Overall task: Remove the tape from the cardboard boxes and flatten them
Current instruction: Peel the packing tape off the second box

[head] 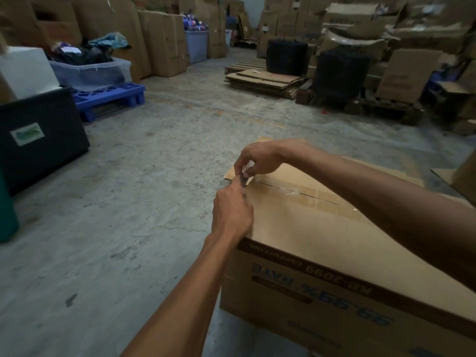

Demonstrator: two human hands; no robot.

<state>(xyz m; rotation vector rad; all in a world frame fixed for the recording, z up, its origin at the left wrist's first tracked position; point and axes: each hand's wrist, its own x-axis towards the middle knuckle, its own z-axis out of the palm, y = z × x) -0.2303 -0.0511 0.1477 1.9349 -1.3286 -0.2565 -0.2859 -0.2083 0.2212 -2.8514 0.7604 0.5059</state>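
Note:
A brown cardboard box (322, 243) with blue print on its near side stands on the concrete floor at lower right. Clear tape (304, 193) runs along the seam of its top flaps. At the far left end of that seam, my left hand (231, 212) is closed around a small dark object that I cannot identify. My right hand (257, 161) reaches in from the right and pinches the loose end of the tape just above the box edge. The two hands nearly touch.
A black crate (43, 140) and a blue pallet (108, 99) with a clear bin sit at left. Flattened cardboard (268, 82) lies on a pallet ahead, beside dark wire baskets (334, 73). Stacked boxes line the back. Open concrete floor (144, 191) lies between.

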